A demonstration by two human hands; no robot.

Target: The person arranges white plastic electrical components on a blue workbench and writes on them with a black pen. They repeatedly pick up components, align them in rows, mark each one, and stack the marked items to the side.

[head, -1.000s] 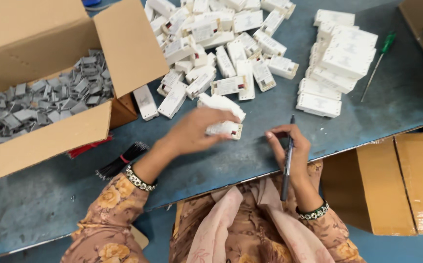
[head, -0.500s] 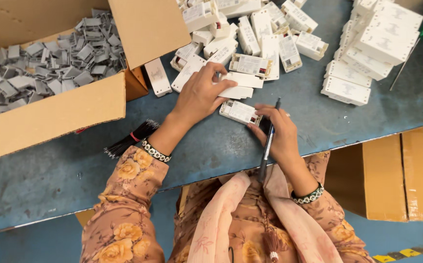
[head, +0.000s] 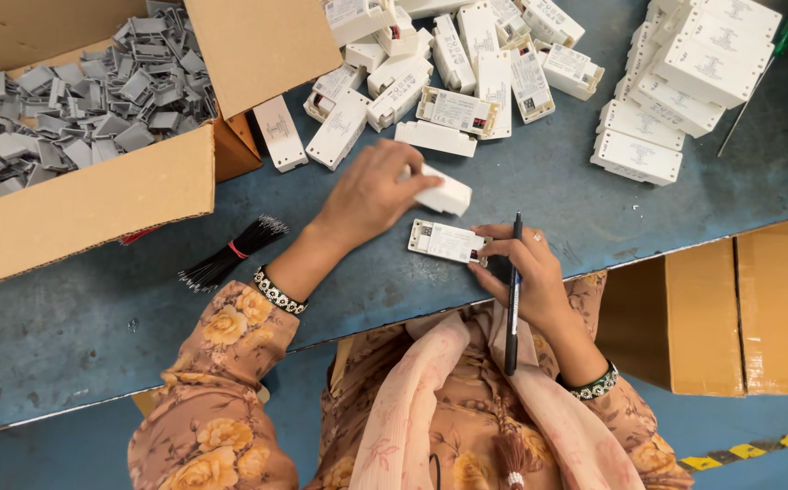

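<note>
My left hand (head: 371, 193) grips a white plastic block (head: 444, 192) and holds it just above the blue table (head: 94, 318). A second white block with a label (head: 446, 240) lies flat on the table right below it. My right hand (head: 523, 272) holds a dark pen (head: 512, 295) along the palm, and its fingertips touch the right end of that labelled block. A loose heap of the same white blocks (head: 448, 63) lies beyond my hands.
An open cardboard box (head: 94, 195) with several small grey parts (head: 76, 100) stands at the left. A neat stack of white blocks (head: 675, 82) and a green-handled screwdriver (head: 761, 77) are at the right. A bundle of black wires (head: 226, 254) lies near my left wrist. A cardboard carton (head: 729, 308) sits below the table edge.
My left hand has lifted a white block off the pile edge and drawn it nearer. The labelled block stays under my right fingertips. The view has shifted slightly.
</note>
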